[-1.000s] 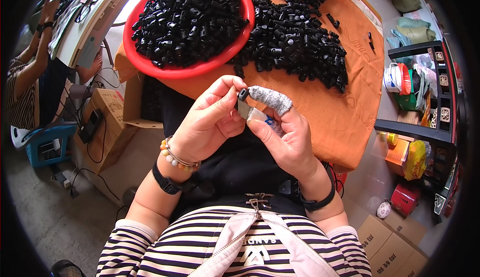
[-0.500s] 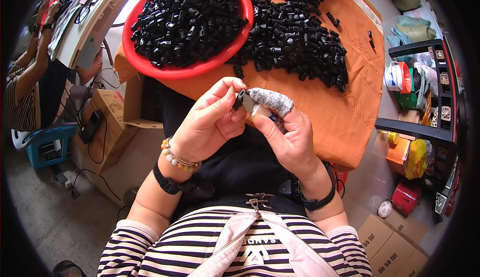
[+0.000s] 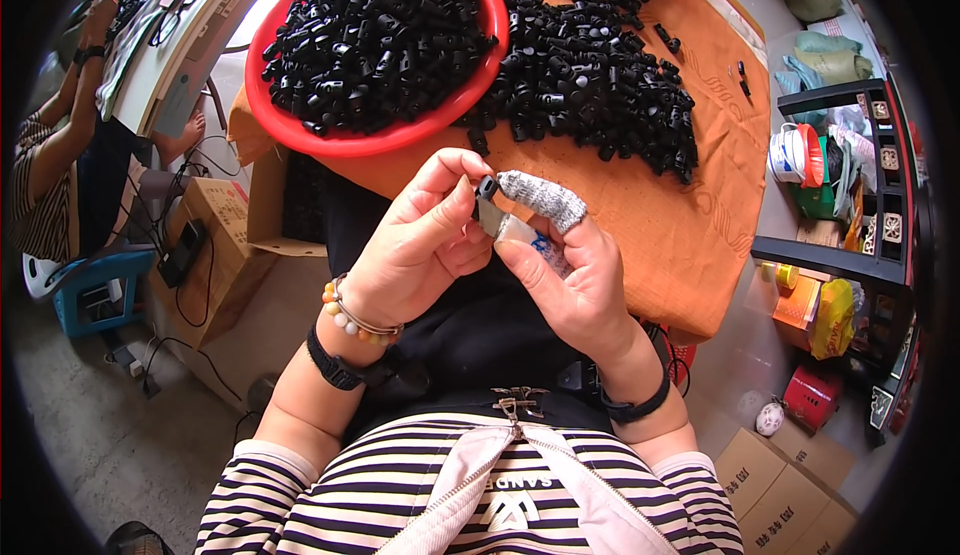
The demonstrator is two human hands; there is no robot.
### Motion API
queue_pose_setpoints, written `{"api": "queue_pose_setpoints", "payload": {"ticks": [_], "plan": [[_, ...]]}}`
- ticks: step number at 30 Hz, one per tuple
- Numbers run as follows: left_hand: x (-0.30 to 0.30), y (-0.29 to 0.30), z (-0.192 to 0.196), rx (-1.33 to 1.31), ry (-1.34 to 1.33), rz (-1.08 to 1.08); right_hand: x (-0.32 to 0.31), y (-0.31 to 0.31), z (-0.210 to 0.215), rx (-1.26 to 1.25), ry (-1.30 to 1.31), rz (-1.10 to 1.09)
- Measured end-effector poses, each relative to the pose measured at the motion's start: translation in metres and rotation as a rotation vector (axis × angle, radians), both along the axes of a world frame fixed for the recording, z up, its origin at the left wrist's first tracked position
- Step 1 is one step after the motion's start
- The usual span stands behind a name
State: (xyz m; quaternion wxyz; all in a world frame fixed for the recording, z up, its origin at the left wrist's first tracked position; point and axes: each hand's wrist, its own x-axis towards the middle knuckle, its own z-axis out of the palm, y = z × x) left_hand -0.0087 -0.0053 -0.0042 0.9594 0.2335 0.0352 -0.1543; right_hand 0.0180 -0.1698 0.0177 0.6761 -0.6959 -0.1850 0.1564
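Note:
Above my lap, my left hand (image 3: 432, 220) pinches a small black plastic fitting (image 3: 487, 188) between thumb and index finger. Close against it, my right hand (image 3: 575, 280) grips a short flat tool (image 3: 517, 232), whitish with blue marks and greyish toward the fitting; its exact kind is unclear. A grey knitted finger cover (image 3: 543, 199) sheathes the right index finger, which reaches over to the fitting. Beyond my hands, many similar black fittings fill a red basin (image 3: 385, 142). More lie in a loose pile (image 3: 600, 90) on the orange cloth.
An orange cloth (image 3: 690, 255) covers the table. At the left, an open cardboard box (image 3: 265, 200) stands by a blue stool (image 3: 100, 300), and another person (image 3: 60, 155) works there. A dark shelf (image 3: 830, 260) and stacked cartons (image 3: 780, 485) are at the right.
The black fitting has turned in my left fingers, so its end now faces differently. My right thumb and the whitish tool have shifted slightly down and left.

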Motion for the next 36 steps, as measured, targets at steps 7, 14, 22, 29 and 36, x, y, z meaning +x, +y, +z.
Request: {"api": "queue_pose_setpoints", "payload": {"ticks": [7,14,22,29,36], "plan": [[-0.001,-0.002,0.0,0.051,0.006,0.041,-0.001,0.0,-0.002,-0.008,-0.014,0.0],[-0.001,0.001,0.0,0.025,-0.029,0.009,0.0,-0.001,0.003,-0.017,-0.004,0.008],[-0.001,0.0,-0.001,0.058,-0.025,0.025,0.002,-0.002,0.003,-0.063,0.002,0.0],[-0.001,0.0,-0.001,0.015,-0.033,0.009,0.0,-0.002,0.001,-0.039,-0.026,-0.002],[-0.001,-0.001,-0.001,0.092,-0.011,0.035,-0.001,0.001,0.002,-0.025,-0.017,-0.009]]}}
